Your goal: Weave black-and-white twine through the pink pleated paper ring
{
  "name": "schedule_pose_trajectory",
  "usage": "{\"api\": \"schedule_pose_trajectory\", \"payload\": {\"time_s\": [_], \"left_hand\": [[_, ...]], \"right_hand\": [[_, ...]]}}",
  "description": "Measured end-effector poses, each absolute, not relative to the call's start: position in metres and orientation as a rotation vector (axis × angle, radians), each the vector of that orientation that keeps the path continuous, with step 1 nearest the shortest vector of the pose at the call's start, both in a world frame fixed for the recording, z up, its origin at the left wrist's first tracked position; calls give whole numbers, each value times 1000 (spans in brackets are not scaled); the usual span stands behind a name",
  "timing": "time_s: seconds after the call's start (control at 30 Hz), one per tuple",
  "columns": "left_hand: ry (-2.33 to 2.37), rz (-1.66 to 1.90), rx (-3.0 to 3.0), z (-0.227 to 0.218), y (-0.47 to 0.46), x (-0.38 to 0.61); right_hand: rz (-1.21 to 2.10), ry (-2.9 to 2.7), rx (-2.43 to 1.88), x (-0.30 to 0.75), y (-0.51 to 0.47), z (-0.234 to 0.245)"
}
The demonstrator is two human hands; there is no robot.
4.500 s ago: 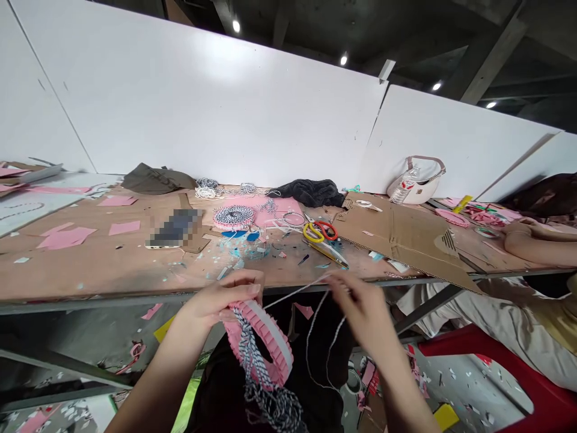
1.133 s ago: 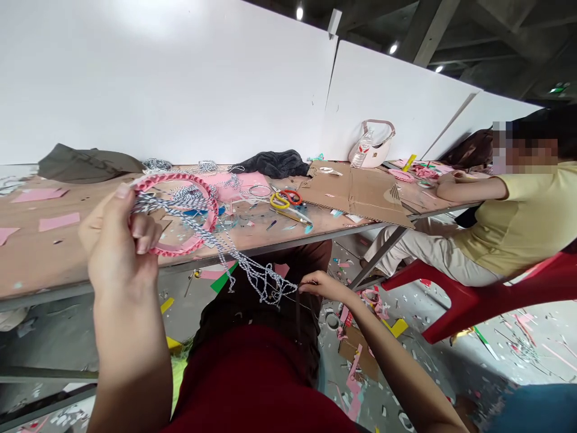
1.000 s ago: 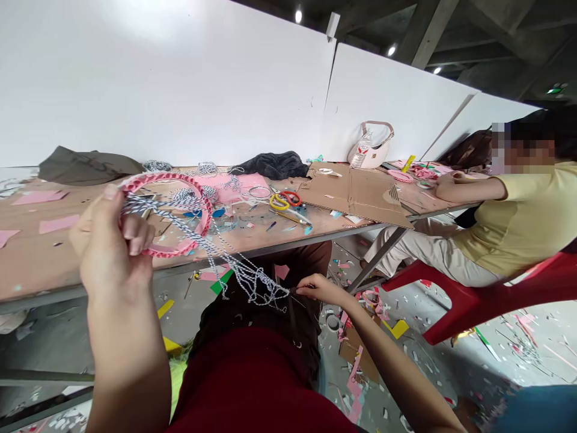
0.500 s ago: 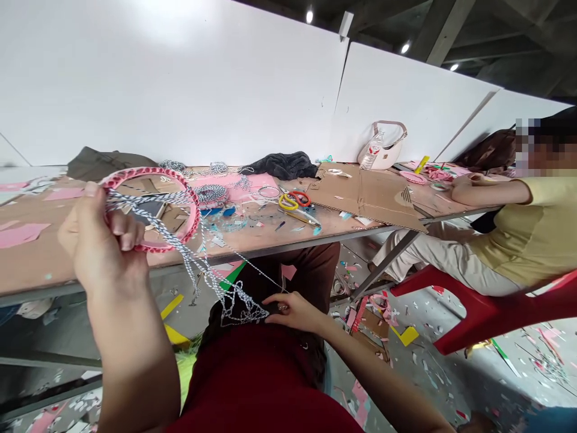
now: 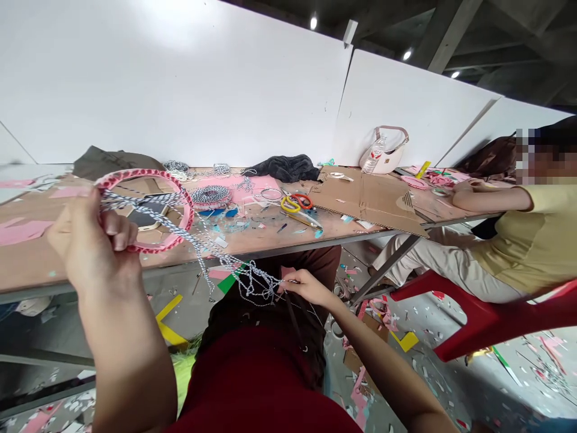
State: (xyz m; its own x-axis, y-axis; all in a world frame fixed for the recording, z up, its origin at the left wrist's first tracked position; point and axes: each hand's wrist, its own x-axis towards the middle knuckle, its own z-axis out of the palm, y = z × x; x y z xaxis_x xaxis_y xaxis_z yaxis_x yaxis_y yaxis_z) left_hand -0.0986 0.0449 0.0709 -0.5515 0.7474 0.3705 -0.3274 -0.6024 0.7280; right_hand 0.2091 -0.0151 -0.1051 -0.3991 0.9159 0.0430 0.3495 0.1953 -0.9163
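My left hand (image 5: 92, 243) is raised at the left, fingers wrapped round the rim of a pink ribbon-covered ring (image 5: 174, 183). Black-and-white twisted cord (image 5: 202, 246) is wound on the ring and trails down to the right in a loose tangle (image 5: 255, 282). My right hand (image 5: 306, 287) sits lower, over my lap, pinching the end of that tangle. Both hands are in front of the table edge.
The brown table (image 5: 40, 264) carries yellow and red scissors (image 5: 295, 203), a cord-wrapped disc (image 5: 211, 195), pink paper, a dark cloth (image 5: 283, 167) and flat cardboard (image 5: 369, 201). A person in a yellow top (image 5: 523, 240) sits on a red chair at right. Scraps litter the floor.
Since 4.5 s ago my left hand lifted the pink ring from my lap up to table height. In the last half second my right hand rose a little, drawing the tangled cord outward.
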Motion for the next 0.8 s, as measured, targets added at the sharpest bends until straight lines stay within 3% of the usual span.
{"api": "schedule_pose_trajectory", "payload": {"time_s": [0.3,0.47,0.6,0.8], "left_hand": [[788,1905,1286,54,54,-69],[872,1508,1512,57,116,-35],[930,1410,1632,51,113,-13],[747,703,1794,-40,-6,22]], "right_hand": [[1241,-1721,-1239,230,-33,-96],[1299,-1644,-1251,243,-41,-102],[1301,-1565,-1257,249,-41,-112],[1265,-1497,-1266,250,-38,-130]]}}
